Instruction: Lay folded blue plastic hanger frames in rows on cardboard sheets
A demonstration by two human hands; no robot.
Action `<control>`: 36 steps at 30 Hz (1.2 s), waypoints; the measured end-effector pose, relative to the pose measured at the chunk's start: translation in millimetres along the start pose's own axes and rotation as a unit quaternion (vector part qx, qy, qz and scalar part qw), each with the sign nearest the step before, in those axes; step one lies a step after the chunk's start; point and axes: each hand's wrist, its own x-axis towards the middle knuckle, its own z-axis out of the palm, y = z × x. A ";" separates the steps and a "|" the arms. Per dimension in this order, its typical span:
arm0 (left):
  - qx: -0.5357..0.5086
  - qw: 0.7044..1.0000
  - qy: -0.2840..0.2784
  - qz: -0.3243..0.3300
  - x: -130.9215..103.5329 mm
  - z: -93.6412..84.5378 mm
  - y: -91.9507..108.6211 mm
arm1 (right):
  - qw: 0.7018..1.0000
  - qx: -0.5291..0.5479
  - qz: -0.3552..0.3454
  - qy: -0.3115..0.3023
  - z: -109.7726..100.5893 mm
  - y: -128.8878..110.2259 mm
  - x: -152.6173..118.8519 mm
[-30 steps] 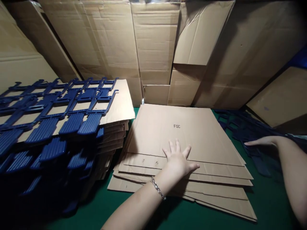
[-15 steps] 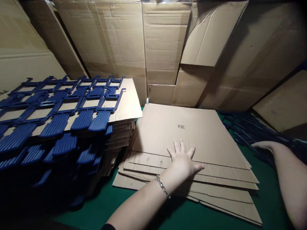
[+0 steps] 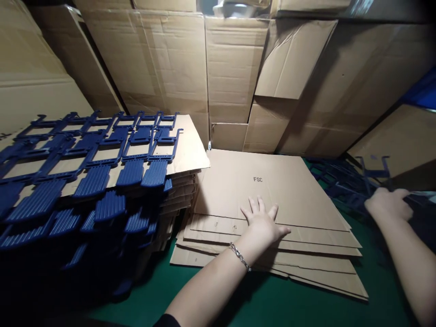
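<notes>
My left hand point(image 3: 260, 225) lies with spread fingers on a stack of flat cardboard sheets point(image 3: 282, 195), the top one printed "FSC". A bracelet circles that wrist. At the right, my right hand point(image 3: 390, 205) is closed around a dark blue plastic frame point(image 3: 377, 173), whose upper arms stick up above the fingers; its lower part is hidden. Beneath and behind that hand lies a dark pile of similar blue plastic frames point(image 3: 335, 179), hard to make out singly.
On the left, blue plastic frames with ribbed pads point(image 3: 131, 172) lie in rows on layered cardboard point(image 3: 190, 154), pads overhanging its front edge. A cardboard wall point(image 3: 170, 59) closes off the back. Green surface point(image 3: 143, 302) shows in front. A cardboard panel point(image 3: 398, 136) stands at the right.
My right hand has closed and lifted a blue plastic frame partly above the pile. My left hand stays spread on the cardboard. The view has tilted slightly up.
</notes>
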 end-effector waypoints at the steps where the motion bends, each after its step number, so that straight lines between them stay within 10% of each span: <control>1: 0.001 1.000 -0.006 -0.001 -1.0 -3.5 -1.7 | 0.999 0.010 0.003 0.039 -14.7 -2.2 -5.1; 7: -0.223 0.963 0.029 0.146 -5.8 -39.6 -11.7 | 0.962 0.162 -0.079 0.204 -103.4 -42.0 -51.0; 15: -0.683 0.714 0.024 0.153 0.9 -70.5 -8.9 | 0.847 0.357 -0.392 -0.017 -83.9 -160.3 -170.6; 22: -0.681 0.711 0.069 0.162 -2.5 -83.4 -38.6 | 0.688 0.431 -0.511 -0.283 -75.8 -139.7 -126.5; 26: -0.665 0.721 0.135 0.137 -1.9 -95.4 -51.5 | 0.839 0.418 -0.290 -0.195 -45.7 -87.6 -47.4; 29: -0.640 0.734 0.192 0.122 -0.8 -102.2 -60.0 | 0.955 0.219 -0.155 -0.127 -4.9 -52.9 -4.8; 36: -0.509 0.786 0.328 0.122 -8.2 -111.6 -68.9 | 0.969 0.139 -0.045 -0.198 63.9 -24.7 11.0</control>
